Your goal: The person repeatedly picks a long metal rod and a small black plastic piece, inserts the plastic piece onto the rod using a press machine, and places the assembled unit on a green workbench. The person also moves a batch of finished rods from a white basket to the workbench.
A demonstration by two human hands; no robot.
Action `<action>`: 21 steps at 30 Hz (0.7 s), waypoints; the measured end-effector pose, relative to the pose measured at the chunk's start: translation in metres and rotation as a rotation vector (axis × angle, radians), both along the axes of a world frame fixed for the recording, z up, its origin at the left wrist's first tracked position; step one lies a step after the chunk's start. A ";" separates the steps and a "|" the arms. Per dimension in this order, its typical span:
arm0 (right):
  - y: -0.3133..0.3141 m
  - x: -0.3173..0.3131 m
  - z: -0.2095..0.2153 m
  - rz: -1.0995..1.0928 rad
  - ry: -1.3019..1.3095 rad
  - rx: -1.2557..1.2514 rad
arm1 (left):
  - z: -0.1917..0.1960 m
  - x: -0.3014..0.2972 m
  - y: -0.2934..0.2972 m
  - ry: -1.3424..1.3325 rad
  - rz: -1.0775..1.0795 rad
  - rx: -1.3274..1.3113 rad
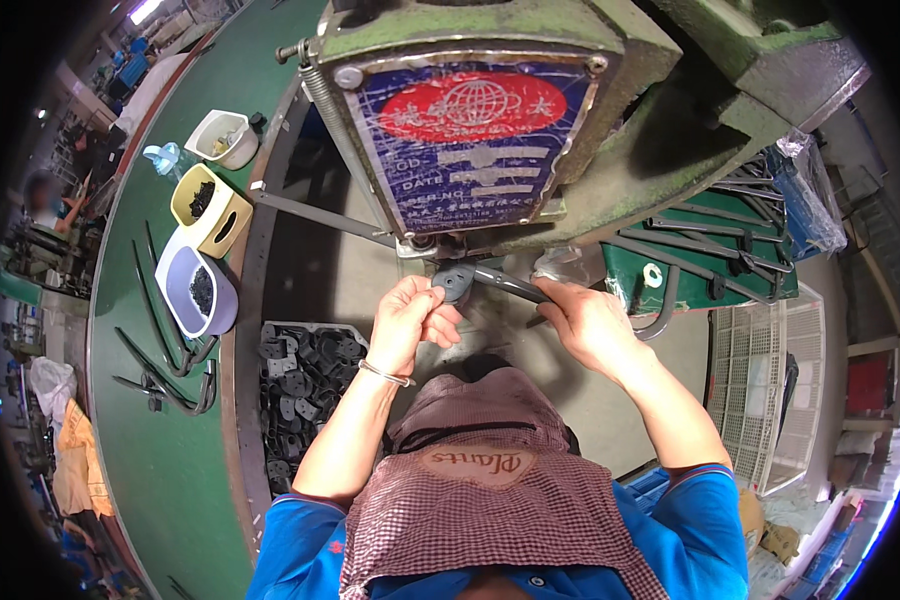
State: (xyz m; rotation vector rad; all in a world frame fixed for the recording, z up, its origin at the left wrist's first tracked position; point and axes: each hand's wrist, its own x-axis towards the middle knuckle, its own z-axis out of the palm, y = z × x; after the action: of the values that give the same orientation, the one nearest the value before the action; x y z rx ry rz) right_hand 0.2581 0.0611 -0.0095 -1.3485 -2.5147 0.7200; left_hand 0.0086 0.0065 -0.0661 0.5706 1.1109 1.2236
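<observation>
Under the head of a worn green machine (630, 110), a dark grey rounded plastic bracket (454, 283) sits at the end of a dark metal tube (510, 285). My left hand (413, 320) pinches the bracket's edge between thumb and forefinger, its other fingers curled. Wrapped round the tube, to the right of the bracket, is my right hand (592, 325). The tube slants down from the bracket into that hand. How the bracket meets the machine's lower tool is partly hidden.
A box of black plastic brackets (310, 385) stands left of my forearm. The green bench (160, 450) holds a white bin (223, 138), yellow bin (232, 235), lavender bin (195, 290) and bent tubes (175, 390). More tubes (710, 230) lie at right, above a white wire basket (760, 390).
</observation>
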 end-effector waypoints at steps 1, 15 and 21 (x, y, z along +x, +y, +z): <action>0.000 0.000 -0.001 0.009 0.008 0.014 | 0.000 0.000 0.000 -0.001 0.000 0.001; 0.009 -0.012 -0.003 0.110 -0.042 0.244 | 0.025 0.017 -0.001 0.120 -0.013 0.118; 0.015 0.078 -0.018 -0.026 0.010 0.316 | 0.068 -0.010 -0.017 0.492 -0.395 0.075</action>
State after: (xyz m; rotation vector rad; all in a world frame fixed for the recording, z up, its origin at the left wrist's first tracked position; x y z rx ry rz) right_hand 0.3362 0.0756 -0.0278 -1.2583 -2.4663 0.3049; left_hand -0.0018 -0.0102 0.0024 1.1328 1.2817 0.7982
